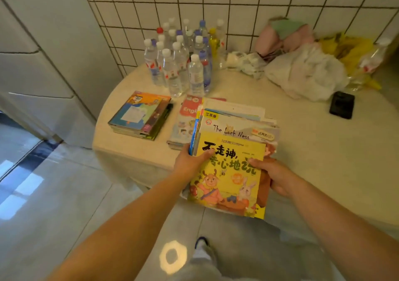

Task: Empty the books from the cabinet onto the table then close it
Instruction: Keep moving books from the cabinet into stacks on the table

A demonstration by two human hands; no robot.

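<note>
I hold a stack of children's books (232, 151) over the front edge of the round cream table (313, 151). A yellow book with cartoon animals lies on top. My left hand (190, 162) grips the stack's left edge, thumb on the yellow cover. My right hand (274, 174) grips its right edge. Under the far part of the held stack lies a pile topped by a pink English book (185, 120). Another pile of books (141, 115) sits at the table's left. The cabinet is not in view.
Several water bottles (183, 60) stand at the back of the table. Plastic bags and cloth (302, 69) crowd the back right, beside a black phone (342, 104). A white appliance (43, 64) stands to the left. The tiled floor is shiny.
</note>
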